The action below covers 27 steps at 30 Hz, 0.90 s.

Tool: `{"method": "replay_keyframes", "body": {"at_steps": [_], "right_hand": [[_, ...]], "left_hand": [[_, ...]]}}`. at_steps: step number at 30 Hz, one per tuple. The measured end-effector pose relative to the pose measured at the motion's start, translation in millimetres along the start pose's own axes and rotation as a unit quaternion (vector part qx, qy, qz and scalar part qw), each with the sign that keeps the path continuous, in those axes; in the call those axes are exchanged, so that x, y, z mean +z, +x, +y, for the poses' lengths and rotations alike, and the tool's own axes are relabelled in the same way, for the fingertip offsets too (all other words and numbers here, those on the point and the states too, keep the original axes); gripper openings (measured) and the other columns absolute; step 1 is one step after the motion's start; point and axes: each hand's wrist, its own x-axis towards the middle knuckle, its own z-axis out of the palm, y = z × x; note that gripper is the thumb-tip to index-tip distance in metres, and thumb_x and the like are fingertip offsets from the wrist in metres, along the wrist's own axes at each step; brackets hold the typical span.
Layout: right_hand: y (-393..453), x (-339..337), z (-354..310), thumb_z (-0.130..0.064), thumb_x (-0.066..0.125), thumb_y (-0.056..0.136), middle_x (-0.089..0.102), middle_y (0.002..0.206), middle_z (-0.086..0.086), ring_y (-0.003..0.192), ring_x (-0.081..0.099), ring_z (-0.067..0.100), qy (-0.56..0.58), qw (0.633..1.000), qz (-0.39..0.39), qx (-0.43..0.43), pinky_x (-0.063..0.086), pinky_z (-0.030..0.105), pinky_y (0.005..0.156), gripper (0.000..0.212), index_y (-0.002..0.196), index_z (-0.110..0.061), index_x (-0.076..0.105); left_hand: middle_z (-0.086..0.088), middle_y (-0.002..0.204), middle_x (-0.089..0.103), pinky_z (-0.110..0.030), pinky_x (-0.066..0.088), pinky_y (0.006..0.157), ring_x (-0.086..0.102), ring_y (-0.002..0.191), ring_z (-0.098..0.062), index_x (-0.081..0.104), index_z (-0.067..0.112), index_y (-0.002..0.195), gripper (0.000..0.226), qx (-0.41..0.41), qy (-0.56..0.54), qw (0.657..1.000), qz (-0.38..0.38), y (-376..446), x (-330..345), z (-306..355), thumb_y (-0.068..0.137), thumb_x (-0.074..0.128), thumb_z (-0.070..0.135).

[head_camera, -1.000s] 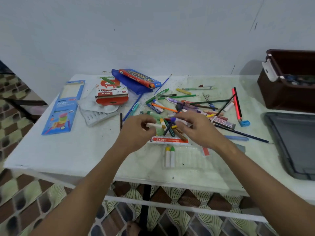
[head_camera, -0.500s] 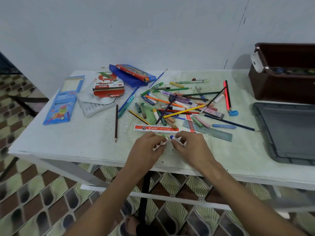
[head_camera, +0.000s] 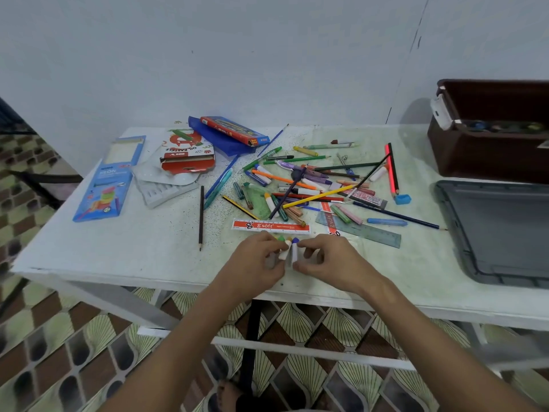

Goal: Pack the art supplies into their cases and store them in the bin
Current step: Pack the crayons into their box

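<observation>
Left hand: at the near edge of the tabletop, fingers curled, pinching one white-wrapped crayon with a pale tip.
Right hand: just beside the left, fingers curled, pinching one white-wrapped crayon with a blue tip, held roughly upright.
Crayons in hands: two, nearly touching between the fingertips; a green and a yellow tip peek out behind the left fingers, count there unclear.
Clear crayon tray: mostly hidden under the hands at the near edge; contents cannot be told.
Rulers: two. One red-and-white ruler flat just beyond the hands; one grey-green translucent ruler to its right, angled.
Loose pile: pencils, markers, pens and crayons crossed over one another mid-tabletop; too many and too tangled to count exactly.
Black pencil: one, alone, left of the pile, tip toward the near edge.
Blue sharpener: one, at the right of the pile, at the foot of a red-and-black pencil pair.
Cases: one light-blue neon crayon box near the left edge; one red-and-white oil pastel box on white plastic trays; one red pencil box lying on a blue folder toward the far edge.
Brown bin: one, far right corner, open, with small items inside.
Grey lid: one, flat at the right edge, before the bin.
</observation>
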Motion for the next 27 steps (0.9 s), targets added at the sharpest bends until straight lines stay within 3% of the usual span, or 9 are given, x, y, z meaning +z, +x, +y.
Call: {"method": "replay_keyframes", "body": {"at_steps": [4, 8, 11, 17, 22, 27], "right_hand": [[2.8, -5.1, 6.5, -0.024, 0.067, 0.089, 0.060, 0.092, -0.011, 0.072, 0.054, 0.005, -0.026, 0.999, -0.024, -0.007, 0.044, 0.018, 0.065, 0.034, 0.122, -0.019, 0.064], [5.4, -0.5, 8.1, -0.024, 0.066, 0.090, 0.060, 0.096, -0.004, 0.073, 0.053, 0.004, -0.030, 0.999, -0.009, -0.016, 0.040, 0.015, 0.063, 0.030, 0.120, -0.020, 0.067], [5.8, 2.1, 9.2, -0.023, 0.065, 0.090, 0.058, 0.095, -0.002, 0.071, 0.050, 0.003, -0.039, 0.999, 0.003, -0.020, 0.035, 0.013, 0.061, 0.030, 0.119, -0.023, 0.067], [5.1, 3.3, 14.8, -0.027, 0.067, 0.088, 0.058, 0.091, -0.006, 0.070, 0.051, 0.004, -0.025, 0.999, 0.024, -0.019, 0.035, 0.013, 0.060, 0.033, 0.120, -0.024, 0.066], [7.2, 6.8, 13.9, -0.031, 0.071, 0.084, 0.056, 0.086, -0.008, 0.071, 0.050, 0.001, -0.025, 0.999, 0.038, -0.017, 0.032, 0.011, 0.059, 0.035, 0.118, -0.023, 0.067], [10.6, -2.5, 7.4, -0.030, 0.070, 0.085, 0.060, 0.090, -0.005, 0.065, 0.051, 0.004, -0.037, 0.999, 0.026, -0.023, 0.038, 0.013, 0.054, 0.033, 0.117, -0.022, 0.068]], "left_hand": [[0.002, 0.101, 0.058, -0.015, 0.038, 0.078, 0.050, 0.092, -0.008, 0.070, 0.015, 0.113, 0.033, -0.004, 0.005, 1.000, -0.020, -0.4, -0.3, -2.4, 0.082, 0.068, 0.021], [0.005, 0.100, 0.052, -0.012, 0.034, 0.074, 0.048, 0.096, -0.009, 0.070, 0.018, 0.115, 0.031, -0.007, -0.001, 0.999, -0.032, -0.7, 1.3, -5.8, 0.085, 0.066, 0.023], [0.007, 0.099, 0.047, -0.017, 0.034, 0.079, 0.046, 0.097, -0.010, 0.070, 0.020, 0.115, 0.026, -0.001, 0.013, 0.999, -0.047, 1.1, 3.9, -9.2, 0.091, 0.061, 0.024], [0.007, 0.095, 0.049, -0.019, 0.036, 0.074, 0.046, 0.085, -0.007, 0.070, 0.019, 0.111, 0.024, -0.021, 0.016, 1.000, -0.016, 5.3, 4.9, -8.2, 0.089, 0.064, 0.026], [0.004, 0.097, 0.046, -0.022, 0.033, 0.079, 0.042, 0.097, -0.012, 0.072, 0.024, 0.107, 0.022, -0.031, 0.020, 0.999, -0.007, 2.8, 8.3, -13.9, 0.088, 0.065, 0.033], [0.006, 0.092, 0.053, -0.015, 0.033, 0.065, 0.048, 0.078, -0.004, 0.072, 0.024, 0.105, 0.020, -0.044, -0.020, 0.999, 0.003, 8.5, -2.8, -12.7, 0.088, 0.066, 0.031]]}}
